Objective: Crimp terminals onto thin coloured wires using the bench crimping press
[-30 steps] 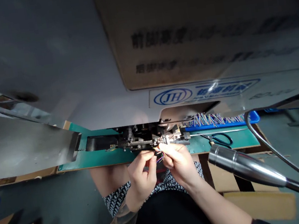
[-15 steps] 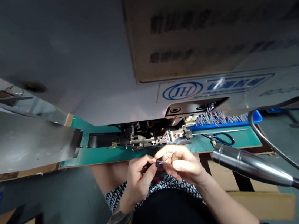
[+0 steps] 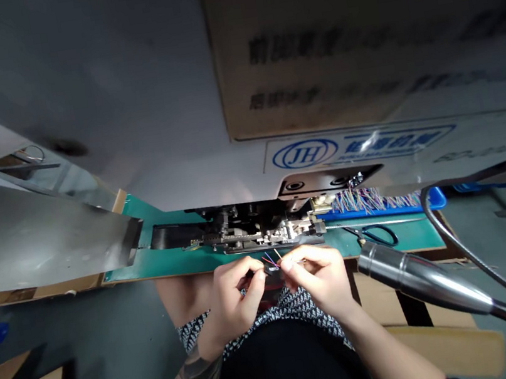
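My left hand (image 3: pixel 238 296) is closed, thumb and forefinger pinched at a small dark piece (image 3: pixel 267 270) whose kind I cannot make out. A short bundle of thin coloured wires (image 3: pixel 270 260), red, blue-violet and orange, fans upward in the gap between my hands. My right hand (image 3: pixel 316 275) pinches these wires at their lower end. A tiny pale spot shows just below them. Both hands are held over my lap, close to the front edge of the green bench top (image 3: pixel 159 263). Behind them lies the machine's metal track (image 3: pixel 260 237).
A large grey machine housing (image 3: pixel 149 103) overhangs the bench. To the right are dark-handled scissors (image 3: pixel 380 235), a blue tray (image 3: pixel 435 197) with many coloured wires, and a metal gooseneck lamp (image 3: pixel 423 281). A sheet-metal chute (image 3: pixel 41 234) slopes in from the left. Cardboard (image 3: pixel 448 347) lies below.
My right hand's fingers have drawn together into a tighter pinch on the wires. The wire ends, formerly lying across between the hands, now stick up and fan out. My left hand keeps its pinch.
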Action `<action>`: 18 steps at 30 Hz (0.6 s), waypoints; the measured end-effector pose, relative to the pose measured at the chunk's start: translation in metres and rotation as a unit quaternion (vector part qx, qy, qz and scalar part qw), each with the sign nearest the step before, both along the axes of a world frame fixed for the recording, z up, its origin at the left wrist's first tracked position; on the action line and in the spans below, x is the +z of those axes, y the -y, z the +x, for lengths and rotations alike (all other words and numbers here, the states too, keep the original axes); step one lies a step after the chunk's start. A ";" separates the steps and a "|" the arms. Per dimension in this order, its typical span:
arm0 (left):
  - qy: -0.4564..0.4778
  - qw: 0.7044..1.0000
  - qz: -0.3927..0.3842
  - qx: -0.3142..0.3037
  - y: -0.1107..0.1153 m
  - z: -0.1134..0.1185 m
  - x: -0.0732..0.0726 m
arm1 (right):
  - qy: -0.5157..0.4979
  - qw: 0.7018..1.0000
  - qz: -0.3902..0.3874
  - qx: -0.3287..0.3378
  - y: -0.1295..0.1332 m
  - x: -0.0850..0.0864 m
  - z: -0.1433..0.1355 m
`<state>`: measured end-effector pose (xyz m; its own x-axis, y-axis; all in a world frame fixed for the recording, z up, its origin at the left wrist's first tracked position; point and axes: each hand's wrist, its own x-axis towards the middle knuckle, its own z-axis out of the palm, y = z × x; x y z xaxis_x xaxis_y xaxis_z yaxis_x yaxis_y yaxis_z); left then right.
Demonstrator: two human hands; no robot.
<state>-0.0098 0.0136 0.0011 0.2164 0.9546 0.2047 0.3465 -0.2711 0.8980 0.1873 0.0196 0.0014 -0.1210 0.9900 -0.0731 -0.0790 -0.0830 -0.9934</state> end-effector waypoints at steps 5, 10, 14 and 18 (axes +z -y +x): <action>-0.072 0.985 0.136 0.075 -0.003 0.013 -0.008 | -0.023 0.985 0.037 -0.169 -0.003 -0.007 -0.024; -0.119 0.972 0.171 0.106 -0.001 0.015 -0.017 | -0.020 0.984 0.012 -0.179 -0.011 -0.009 -0.030; -0.129 0.971 0.163 0.118 -0.001 0.015 -0.018 | -0.020 0.985 -0.024 -0.168 -0.013 -0.009 -0.029; -0.131 0.970 0.164 0.124 -0.002 0.016 -0.018 | -0.013 0.985 -0.030 -0.168 -0.013 -0.007 -0.030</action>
